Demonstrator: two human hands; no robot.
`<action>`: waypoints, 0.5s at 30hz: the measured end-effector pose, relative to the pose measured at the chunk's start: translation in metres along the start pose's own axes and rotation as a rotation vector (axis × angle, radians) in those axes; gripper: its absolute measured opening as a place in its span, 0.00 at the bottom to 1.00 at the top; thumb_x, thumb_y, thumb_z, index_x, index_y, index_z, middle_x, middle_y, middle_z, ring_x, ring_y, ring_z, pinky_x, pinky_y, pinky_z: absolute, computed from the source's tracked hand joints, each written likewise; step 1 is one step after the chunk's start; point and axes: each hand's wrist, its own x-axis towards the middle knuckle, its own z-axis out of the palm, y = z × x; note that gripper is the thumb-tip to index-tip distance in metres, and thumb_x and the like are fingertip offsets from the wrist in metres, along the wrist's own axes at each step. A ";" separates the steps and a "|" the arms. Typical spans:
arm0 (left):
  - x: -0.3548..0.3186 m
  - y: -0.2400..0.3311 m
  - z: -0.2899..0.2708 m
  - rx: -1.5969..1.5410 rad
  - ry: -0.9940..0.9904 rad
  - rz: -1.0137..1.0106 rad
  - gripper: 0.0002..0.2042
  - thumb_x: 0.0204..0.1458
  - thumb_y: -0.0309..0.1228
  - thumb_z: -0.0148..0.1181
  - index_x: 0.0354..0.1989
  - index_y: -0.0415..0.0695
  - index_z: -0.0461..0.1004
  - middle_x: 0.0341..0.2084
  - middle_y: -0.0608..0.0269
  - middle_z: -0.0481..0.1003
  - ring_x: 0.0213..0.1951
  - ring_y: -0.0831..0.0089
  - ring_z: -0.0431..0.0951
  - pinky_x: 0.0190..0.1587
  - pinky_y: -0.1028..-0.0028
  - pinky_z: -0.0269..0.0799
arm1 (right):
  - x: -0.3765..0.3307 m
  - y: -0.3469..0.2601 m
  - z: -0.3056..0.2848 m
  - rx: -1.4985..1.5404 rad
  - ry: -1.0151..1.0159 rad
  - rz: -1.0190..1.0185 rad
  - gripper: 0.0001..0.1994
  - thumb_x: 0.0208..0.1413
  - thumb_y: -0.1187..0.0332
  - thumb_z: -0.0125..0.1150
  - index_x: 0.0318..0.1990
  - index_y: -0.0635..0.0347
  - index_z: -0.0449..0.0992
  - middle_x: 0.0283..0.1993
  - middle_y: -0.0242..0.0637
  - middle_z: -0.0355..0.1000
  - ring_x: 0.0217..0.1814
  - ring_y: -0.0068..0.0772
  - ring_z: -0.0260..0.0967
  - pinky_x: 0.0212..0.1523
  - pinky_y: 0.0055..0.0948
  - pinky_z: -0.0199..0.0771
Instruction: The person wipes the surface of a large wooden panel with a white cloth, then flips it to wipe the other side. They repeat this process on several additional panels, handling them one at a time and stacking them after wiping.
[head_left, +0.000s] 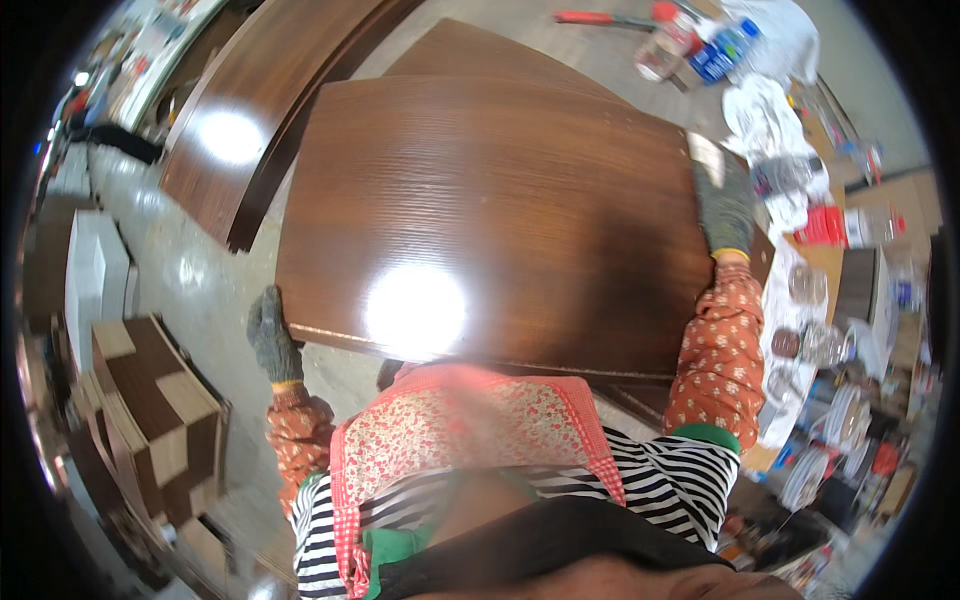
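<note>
While I'm watching thru the head cam, the person is holding a big dark brown wood panel point(500, 210) flat in front of the body, glossy face up w/ a bright light glare sitting near its front edge. The left hand point(272, 335), in a dark grey work glove w/ a yellow cuff, is gripping the panel's front left corner, fingers wrapped round the edge. The right hand point(724, 205), same kind of glove, is clamping the right edge further back, fingers lying over the top face. So both hands are closed on the panel, one per side, and it's being carried above the floor point(190, 270), approx level, front edge close to the apron point(470, 425).

I'm seeing red floral sleeves on both forearms, a floral apron w/ red check trim, and a black-and-white striped top under it.

Behind the held panel another brown panel point(470, 50) is lying on the floor, partly hidden by it. To the left a third, longer brown board point(260, 100) is lying too, also catching glare. At lower left a stack of smaller wood pieces point(150, 400) is sitting, dark faces w/ pale edges.

On the right a cluttered bench point(830, 260) is holding plastic bottles, white rags, and a red container point(822, 226); details there are too small for me to tell. A red-handled tool point(595, 17) is lying at the top.
</note>
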 end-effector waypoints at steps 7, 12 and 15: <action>-0.003 0.003 0.005 0.054 0.140 -0.062 0.21 0.57 0.48 0.63 0.43 0.40 0.80 0.26 0.66 0.75 0.18 0.77 0.70 0.15 0.76 0.65 | 0.069 -0.048 0.069 -0.072 -0.053 -0.176 0.23 0.63 0.48 0.51 0.56 0.51 0.77 0.51 0.48 0.77 0.54 0.51 0.74 0.55 0.49 0.70; -0.005 0.006 0.005 0.046 0.149 -0.174 0.19 0.56 0.49 0.64 0.40 0.43 0.80 0.25 0.67 0.75 0.17 0.78 0.69 0.12 0.77 0.63 | 0.037 -0.259 0.158 -0.182 -0.100 -0.723 0.17 0.63 0.51 0.53 0.51 0.49 0.75 0.48 0.38 0.72 0.52 0.42 0.69 0.52 0.52 0.67; -0.005 0.007 0.005 -0.006 0.137 -0.180 0.18 0.56 0.48 0.64 0.38 0.44 0.80 0.24 0.68 0.74 0.17 0.78 0.69 0.12 0.77 0.63 | 0.006 -0.323 0.165 0.121 -0.025 -0.930 0.17 0.62 0.53 0.54 0.52 0.49 0.73 0.45 0.37 0.69 0.48 0.40 0.67 0.49 0.49 0.67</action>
